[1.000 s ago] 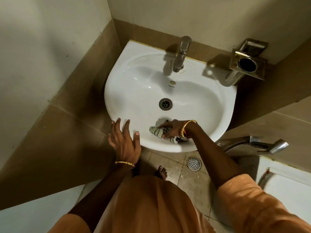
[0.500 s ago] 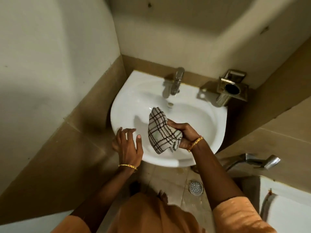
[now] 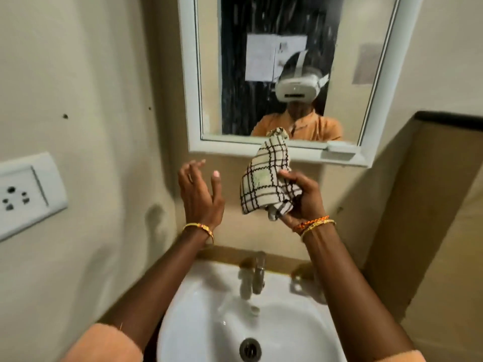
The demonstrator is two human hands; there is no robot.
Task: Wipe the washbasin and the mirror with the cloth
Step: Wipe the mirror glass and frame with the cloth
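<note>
Right hand (image 3: 303, 202) fingers closed round the bunched cloth (image 3: 266, 184), its top just under the mirror (image 3: 282, 74), left hand (image 3: 200, 194) spread empty beside: mirror step begins, cloth must press glass.

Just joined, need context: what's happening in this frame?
A person stands at a white washbasin holding a checked cloth bunched in the right hand, raised just below the mirror. The left hand is open and empty beside it. The cloth touches neither basin nor glass; the mirror looks streaky, so wiping it seems next.
</note>
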